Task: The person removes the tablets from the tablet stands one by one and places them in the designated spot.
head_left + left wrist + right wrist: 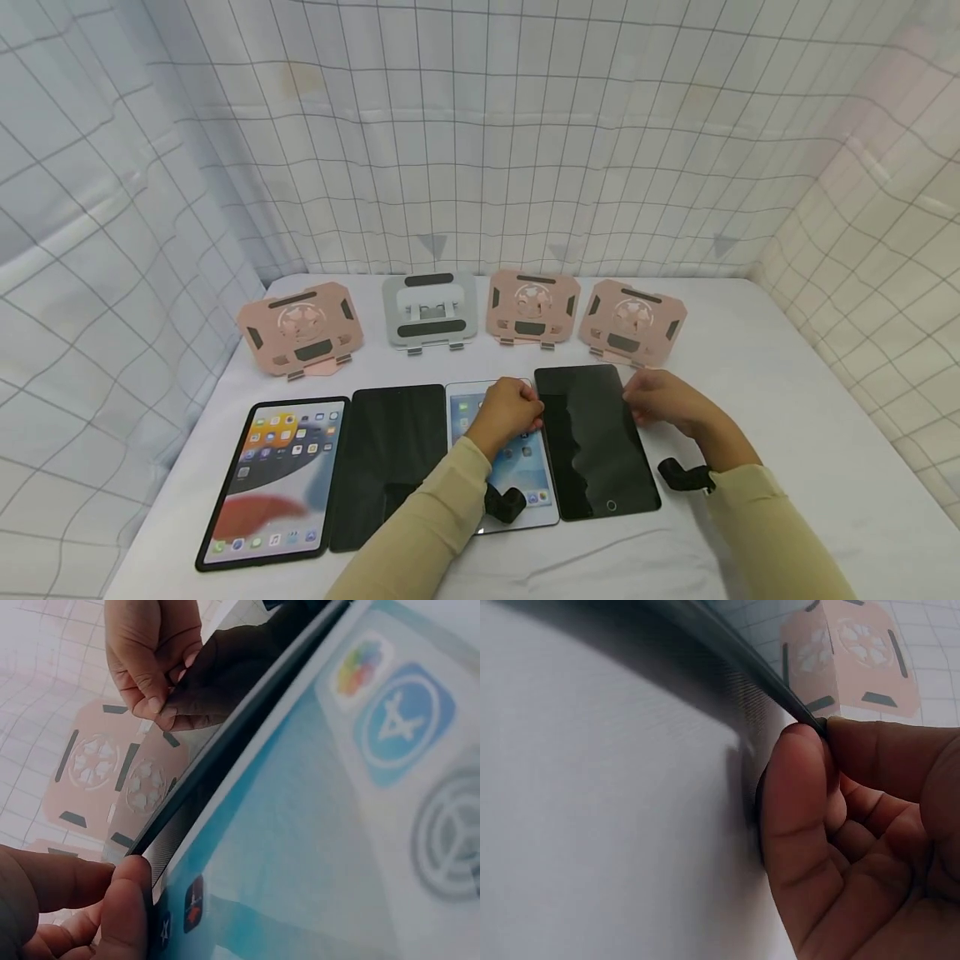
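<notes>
Between my two hands is a black-framed tablet with a dark screen and a round home button at its near end. My left hand pinches its left edge near the far end, reaching across a white tablet with a lit screen. On the opposite edge, my right hand grips between thumb and fingertips. The right wrist view shows the thin dark tablet rim between those fingers. In the left wrist view, both hands hold the dark tablet at its two sides.
Left of the white tablet lie another dark-screened tablet and a black-framed tablet with a lit screen. Behind them stand a grey tablet stand and three pink tablet stands. Checked white curtains surround the white table.
</notes>
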A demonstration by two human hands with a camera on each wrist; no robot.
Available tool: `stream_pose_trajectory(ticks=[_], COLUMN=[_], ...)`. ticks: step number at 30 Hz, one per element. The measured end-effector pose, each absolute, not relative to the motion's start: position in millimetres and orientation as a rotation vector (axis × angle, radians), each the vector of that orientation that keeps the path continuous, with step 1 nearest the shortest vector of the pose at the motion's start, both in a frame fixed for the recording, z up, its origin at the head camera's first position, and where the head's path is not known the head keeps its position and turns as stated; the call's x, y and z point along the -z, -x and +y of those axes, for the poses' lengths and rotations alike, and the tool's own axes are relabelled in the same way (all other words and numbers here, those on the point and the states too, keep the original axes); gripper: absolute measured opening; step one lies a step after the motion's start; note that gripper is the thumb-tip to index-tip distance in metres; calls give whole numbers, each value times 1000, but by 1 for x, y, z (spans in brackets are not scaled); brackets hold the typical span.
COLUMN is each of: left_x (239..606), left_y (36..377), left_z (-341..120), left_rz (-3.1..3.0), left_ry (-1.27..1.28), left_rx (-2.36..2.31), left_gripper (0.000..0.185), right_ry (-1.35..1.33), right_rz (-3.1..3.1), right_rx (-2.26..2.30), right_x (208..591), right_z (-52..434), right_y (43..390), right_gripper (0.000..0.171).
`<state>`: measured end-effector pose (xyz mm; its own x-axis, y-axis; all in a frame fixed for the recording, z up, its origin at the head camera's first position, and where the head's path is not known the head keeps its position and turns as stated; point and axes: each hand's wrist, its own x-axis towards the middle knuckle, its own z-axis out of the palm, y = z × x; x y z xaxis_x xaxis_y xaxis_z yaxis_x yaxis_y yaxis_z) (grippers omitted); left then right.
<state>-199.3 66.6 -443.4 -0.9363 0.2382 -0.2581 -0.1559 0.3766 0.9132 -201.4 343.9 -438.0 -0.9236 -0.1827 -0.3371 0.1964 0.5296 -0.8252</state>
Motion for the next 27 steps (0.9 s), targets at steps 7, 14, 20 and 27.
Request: stream_pose_trajectory(ticks=[7, 14, 20, 27], left_x=[440, 437, 443, 447], left_y=[200, 200, 197, 195], left_z=[68, 69, 72, 74], left_rz=[2416, 2523, 2587, 2606], left_ry=[-136, -156, -161, -172], left_rx=[-1464, -1412, -1444, -1458], left_gripper=[15, 17, 25, 28], right_ry=[-13, 14, 42, 30], right_rz=[2428, 2480, 2571, 2589], right_rx=[1285, 1231, 1134, 1094], right_x=[440, 438, 440, 441], right_z=[346, 340, 336, 335], right_y=[207, 207, 203, 201], right_gripper=[12, 10, 9, 10])
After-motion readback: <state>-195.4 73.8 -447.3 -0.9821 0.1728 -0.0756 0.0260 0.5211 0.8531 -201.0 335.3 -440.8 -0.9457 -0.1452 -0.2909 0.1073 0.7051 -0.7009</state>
